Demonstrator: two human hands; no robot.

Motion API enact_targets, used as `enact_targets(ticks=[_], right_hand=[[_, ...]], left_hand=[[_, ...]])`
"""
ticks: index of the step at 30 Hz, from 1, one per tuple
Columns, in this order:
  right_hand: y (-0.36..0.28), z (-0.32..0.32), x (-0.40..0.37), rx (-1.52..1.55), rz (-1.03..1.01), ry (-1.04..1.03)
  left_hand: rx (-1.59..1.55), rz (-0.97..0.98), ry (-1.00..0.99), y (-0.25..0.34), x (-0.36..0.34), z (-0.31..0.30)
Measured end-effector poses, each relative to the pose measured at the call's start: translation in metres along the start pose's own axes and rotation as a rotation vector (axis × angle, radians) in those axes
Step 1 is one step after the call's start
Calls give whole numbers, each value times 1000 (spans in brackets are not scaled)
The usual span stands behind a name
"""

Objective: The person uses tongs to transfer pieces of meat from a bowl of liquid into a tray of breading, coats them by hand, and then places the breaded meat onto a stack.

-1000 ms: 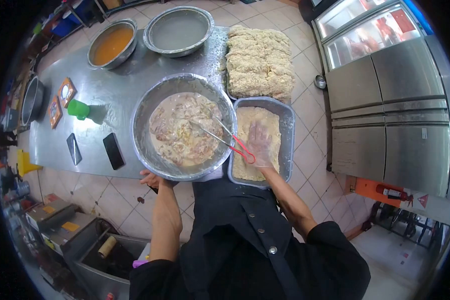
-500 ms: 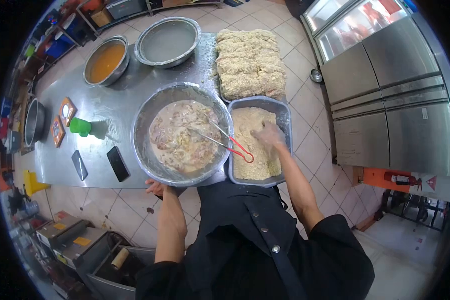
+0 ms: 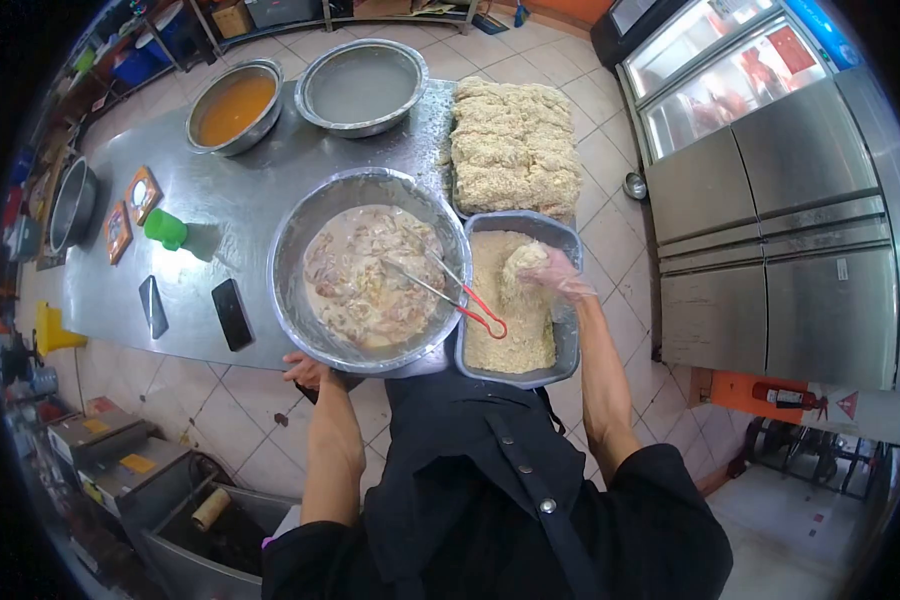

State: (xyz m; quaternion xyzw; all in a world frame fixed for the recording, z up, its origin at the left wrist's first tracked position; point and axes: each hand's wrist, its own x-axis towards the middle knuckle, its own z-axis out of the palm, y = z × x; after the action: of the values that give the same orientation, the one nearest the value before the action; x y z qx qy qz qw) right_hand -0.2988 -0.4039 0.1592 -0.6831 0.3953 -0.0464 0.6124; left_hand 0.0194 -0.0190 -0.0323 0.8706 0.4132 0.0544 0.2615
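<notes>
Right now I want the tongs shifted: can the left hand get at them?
Probably yes: the left hand sits at the bowl's near rim, and the tongs lie uncovered across the bowl, handles over its right rim.

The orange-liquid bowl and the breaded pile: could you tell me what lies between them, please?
In the head view, a steel bowl of cloudy grey liquid sits between the orange-liquid bowl and the breaded pile.

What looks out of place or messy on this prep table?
A phone and a second phone lie on the steel table beside the batter bowl, odd among open food. The tongs lean in the batter, red handles overhanging the rim toward the crumb tray. No clear spill or damage.
</notes>
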Motion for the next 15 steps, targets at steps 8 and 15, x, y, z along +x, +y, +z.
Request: enact_targets(ticks=[8,15], right_hand=[[55,8,11,291,221,63],[34,14,-17,435,193,-19]], left_hand=[[-60,71,217,-31,26,57],[-8,-37,4,-9,3,3]])
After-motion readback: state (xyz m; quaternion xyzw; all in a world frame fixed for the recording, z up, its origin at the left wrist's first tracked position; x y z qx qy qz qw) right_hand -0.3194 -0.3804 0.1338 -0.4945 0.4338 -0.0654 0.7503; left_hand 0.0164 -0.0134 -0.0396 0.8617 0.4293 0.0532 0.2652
